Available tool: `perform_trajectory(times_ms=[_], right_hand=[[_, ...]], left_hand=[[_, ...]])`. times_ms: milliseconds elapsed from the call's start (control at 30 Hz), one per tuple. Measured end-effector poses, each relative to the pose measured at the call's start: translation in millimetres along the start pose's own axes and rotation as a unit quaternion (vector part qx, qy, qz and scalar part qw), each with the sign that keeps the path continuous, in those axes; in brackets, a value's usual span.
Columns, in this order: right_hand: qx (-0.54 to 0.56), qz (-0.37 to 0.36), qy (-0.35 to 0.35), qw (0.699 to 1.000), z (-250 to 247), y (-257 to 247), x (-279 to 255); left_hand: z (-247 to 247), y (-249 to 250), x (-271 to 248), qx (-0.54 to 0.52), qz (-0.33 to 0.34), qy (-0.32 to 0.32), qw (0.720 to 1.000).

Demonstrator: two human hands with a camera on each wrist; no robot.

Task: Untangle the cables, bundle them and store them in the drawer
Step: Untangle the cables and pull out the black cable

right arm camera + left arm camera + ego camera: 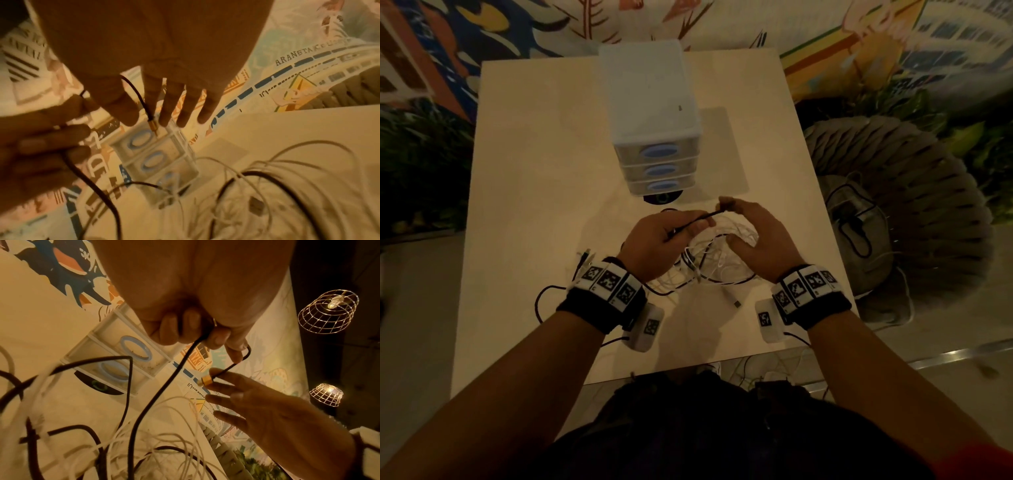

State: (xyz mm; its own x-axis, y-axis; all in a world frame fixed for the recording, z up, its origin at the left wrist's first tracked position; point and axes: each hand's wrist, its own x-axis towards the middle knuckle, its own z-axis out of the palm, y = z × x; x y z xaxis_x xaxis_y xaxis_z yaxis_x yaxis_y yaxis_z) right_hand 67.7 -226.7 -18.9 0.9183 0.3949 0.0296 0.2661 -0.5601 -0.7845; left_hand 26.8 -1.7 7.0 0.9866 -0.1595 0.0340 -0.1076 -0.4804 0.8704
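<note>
1. Left hand (654, 240) is raised above the table (534, 205), its fingers curled round a black cable (693, 222); in the left wrist view the cable (160, 389) leaves the closed fingers (168, 331) and drops into the tangle below.
2. Tangle (709, 260) of white and black cables lies on the table between and under both hands, near the front edge. One white plug end (734, 301) rests just in front of it, and a black loop (541, 301) trails off to the left beside the left wrist.
3. Drawer unit (654, 137) stands at the middle of the table beyond the hands, three drawers with blue oval handles, all pushed in.
4. Right hand (756, 240) pinches the same black cable near its end between thumb and forefinger; the other fingers (185, 104) are straight and spread. A gold plug (153, 127) hangs from that end just below the pinch.
5. A short span of the black cable runs between the two hands, above the tangle.
6. A grey ribbed seat (911, 205) stands on the floor right of the table.
</note>
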Motion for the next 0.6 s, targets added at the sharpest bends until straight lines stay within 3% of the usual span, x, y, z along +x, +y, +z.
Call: perform_trajectory(times_ms=[167,300,467,600], right_hand=[[0.019,0.021,-0.002,1.000,-0.4,-12.5,-1.7],[0.096,0.053,0.061,0.992,-11.9,-16.7,-0.7],[0.117,0.030,0.072,0.990,-29.8,-34.0,-0.6],[0.156,-0.012,-0.025,0.987,-31.4,-45.1,-9.8]], left_hand=[[-4.6,2.3,0.4,0.064,0.014,0.029,0.997],[-11.8,-3.1,0.4,0.118,0.011,0.049,0.992],[-9.7,-28.2,-0.7,0.149,-0.076,0.039,0.985],[-15.8,-32.3,-3.1,-0.004,-0.110,0.080,0.991]])
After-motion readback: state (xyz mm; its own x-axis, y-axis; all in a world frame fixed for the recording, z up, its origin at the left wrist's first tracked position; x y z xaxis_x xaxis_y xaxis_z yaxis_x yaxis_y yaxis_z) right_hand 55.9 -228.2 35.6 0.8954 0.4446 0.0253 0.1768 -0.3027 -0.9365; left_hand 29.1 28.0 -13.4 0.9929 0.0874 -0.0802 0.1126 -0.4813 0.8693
